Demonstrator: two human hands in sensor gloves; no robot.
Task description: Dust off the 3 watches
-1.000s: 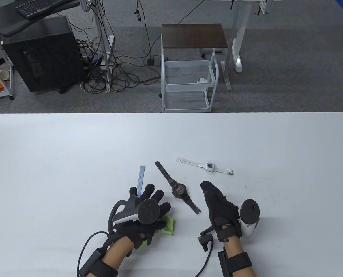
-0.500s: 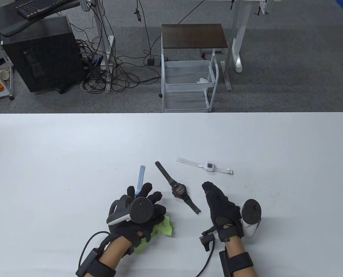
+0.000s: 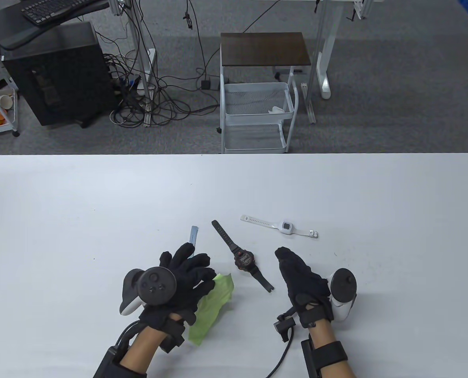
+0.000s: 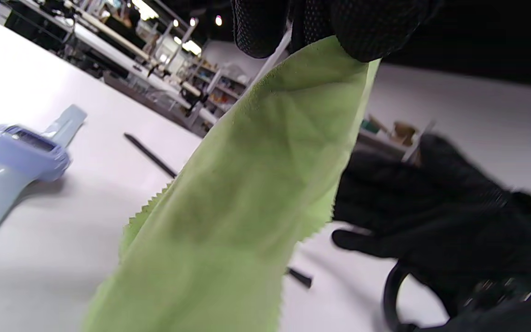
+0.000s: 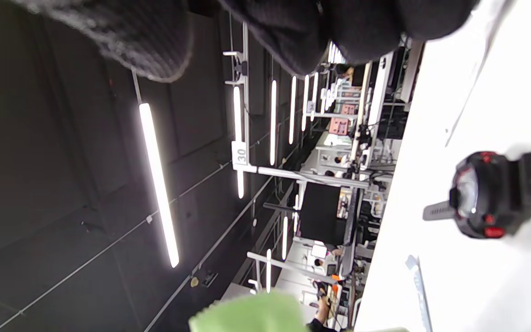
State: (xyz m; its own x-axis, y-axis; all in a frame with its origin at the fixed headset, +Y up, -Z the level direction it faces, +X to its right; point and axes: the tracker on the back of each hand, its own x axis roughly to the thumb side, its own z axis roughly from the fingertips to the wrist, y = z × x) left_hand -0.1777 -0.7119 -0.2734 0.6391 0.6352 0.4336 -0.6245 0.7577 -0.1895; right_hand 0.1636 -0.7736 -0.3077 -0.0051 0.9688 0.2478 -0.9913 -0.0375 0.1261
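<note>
Altogether three watches: blue [image 4: 14,150], black [image 3: 245,260], white [image 3: 287,227]. Left hand [image 3: 182,283] pinches one green cloth [image 3: 212,305]; right hand [image 3: 298,281] relaxed, empty.

wire cart [image 3: 257,118], keyboard [image 3: 52,10], cables [image 3: 151,102]

Black gloves on left hand [image 3: 186,275] and right hand [image 3: 302,281]. Round black-and-white trackers on backs. Black wrist straps, black cables.
</note>
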